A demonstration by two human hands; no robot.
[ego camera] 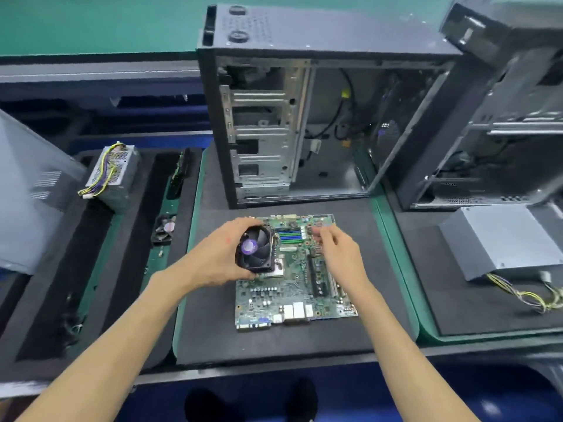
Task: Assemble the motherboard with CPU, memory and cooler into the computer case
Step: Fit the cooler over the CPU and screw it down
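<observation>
while the green motherboard (292,275) lies flat on the dark foam mat (274,339) in the head view, the left hand (227,254) grips a black cooler (255,248), its fingers and thumb curled round the fan frame. the cooler is tilted, its fan with a purple hub facing the camera, and it sits over the left part of the board, at the edge of the cpu socket (278,264); whether its base touches the board i cannot tell. the right hand (338,251) hovers over the upper right part of the board with its fingers loosely bent; its fingertips are blurred, so i cannot tell whether they pinch anything. blue and green memory slots (289,236) show between the two hands. the open computer case (307,117) stands upright just behind the board on the same mat, its bare interior and drive cage facing the person. a second case (499,117) stands to the right, with a grey power supply (505,239) and its yellow wires in front of it. on the left tray rest another power supply (114,175) and a small fan (164,229).
</observation>
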